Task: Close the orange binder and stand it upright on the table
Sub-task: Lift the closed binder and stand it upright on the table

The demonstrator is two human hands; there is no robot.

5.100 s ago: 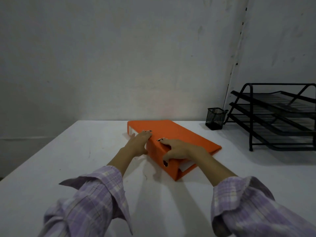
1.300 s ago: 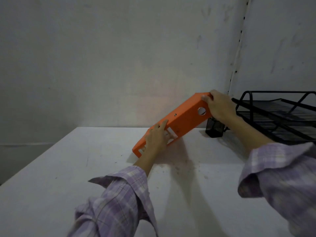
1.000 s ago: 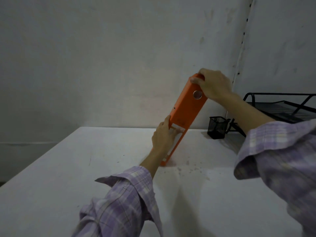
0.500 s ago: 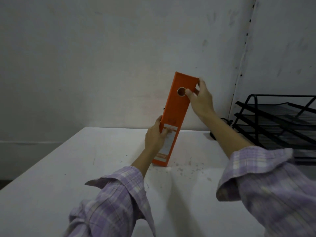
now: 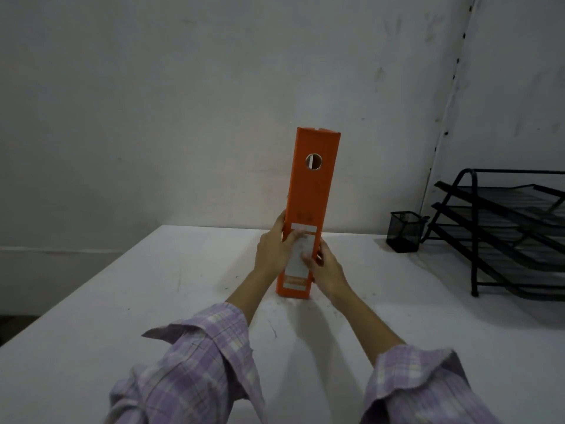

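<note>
The orange binder [image 5: 310, 191] is closed and stands almost upright on the white table [image 5: 153, 301], spine toward me, with a round finger hole near the top and a white label low down. Its bottom edge rests on the table. My left hand [image 5: 273, 247] grips the lower left side, thumb across the label. My right hand [image 5: 325, 269] holds the lower right side, fingers on the label.
A black mesh pen cup [image 5: 403, 231] stands at the back right of the table. A black wire tiered paper tray [image 5: 504, 231] fills the right side. A grey wall runs close behind the table; specks of dirt lie around the binder's base.
The binder went from lying flat to standing on end. In the last half second it tipped from leaning to near vertical, and my right hand slid from its top down to its lower right side.
</note>
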